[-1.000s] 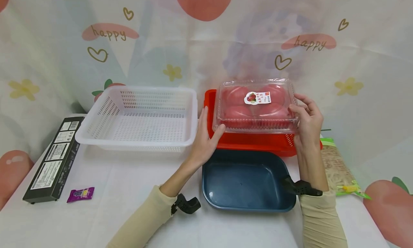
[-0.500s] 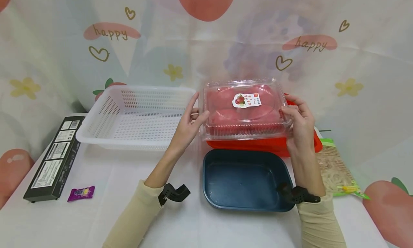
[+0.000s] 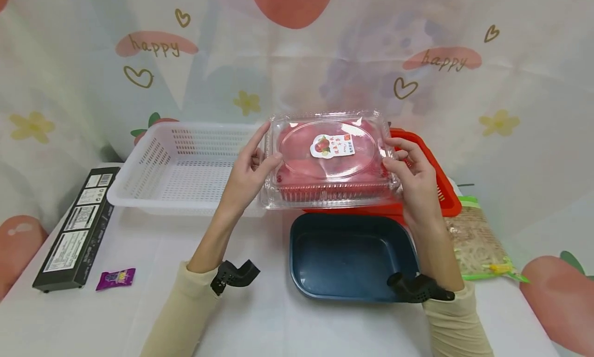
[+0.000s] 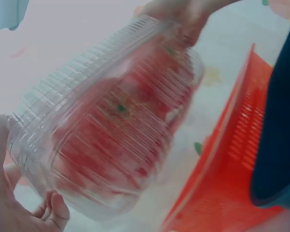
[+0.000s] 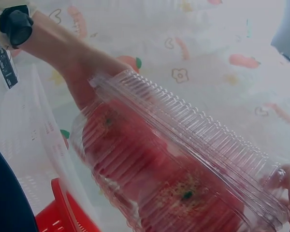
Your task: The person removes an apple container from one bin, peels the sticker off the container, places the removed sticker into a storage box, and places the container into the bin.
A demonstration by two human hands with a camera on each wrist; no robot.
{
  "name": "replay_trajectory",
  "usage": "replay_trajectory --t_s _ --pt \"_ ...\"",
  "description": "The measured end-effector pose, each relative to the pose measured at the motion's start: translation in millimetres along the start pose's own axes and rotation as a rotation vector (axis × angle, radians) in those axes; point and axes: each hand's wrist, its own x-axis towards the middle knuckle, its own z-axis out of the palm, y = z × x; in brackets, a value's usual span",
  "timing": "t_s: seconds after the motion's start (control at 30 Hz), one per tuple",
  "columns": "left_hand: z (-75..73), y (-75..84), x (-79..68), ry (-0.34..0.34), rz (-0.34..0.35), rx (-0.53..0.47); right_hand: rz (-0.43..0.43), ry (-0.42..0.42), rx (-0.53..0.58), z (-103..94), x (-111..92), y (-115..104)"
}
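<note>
Both hands hold a clear plastic clamshell box (image 3: 331, 163) with red, tomato-like fruit inside and a white label on its lid. It is raised in the head view, overlapping the red basket (image 3: 443, 192) and the right end of the white basket (image 3: 195, 194). My left hand (image 3: 242, 184) grips the box's left end, thumb at the near side. At the right end, my right hand (image 3: 419, 184) pinches the edge between thumb and fingers. In the left wrist view, the fruit (image 4: 116, 130) shows green stem spots through the ribbed wall.
A dark blue basin (image 3: 350, 259) stands in front of the red basket. To the right lies a green-edged food packet (image 3: 478, 243). A long black box (image 3: 76, 228) and a small purple packet (image 3: 116, 278) lie on the left. A patterned curtain (image 3: 297, 73) hangs behind.
Both hands have carried the clamshell box leftward, away from over the red basket, uncovering that basket's right part. The left hand's fingers have shifted further round the box's left end.
</note>
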Motion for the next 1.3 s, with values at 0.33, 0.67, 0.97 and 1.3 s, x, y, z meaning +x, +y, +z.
replay_trajectory --t_s 0.33,0.67,0.97,1.3 --pt "-28.1 18.1 -8.1 -0.051 -0.017 0.101 -0.048 -0.112 -0.252 7.4 -7 -7" --pt "-63.0 27.2 -35.8 -0.093 -0.112 0.204 -0.074 -0.270 -0.417 23.0 -23 -13" --pt "-98.7 33.0 -67.8 -0.193 -0.191 0.226 -0.059 -0.409 -0.427 41.4 -50 -12" --pt "-126.4 28.3 -86.8 -0.296 -0.156 0.302 -0.019 -0.545 -0.381 57.9 -71 -6"
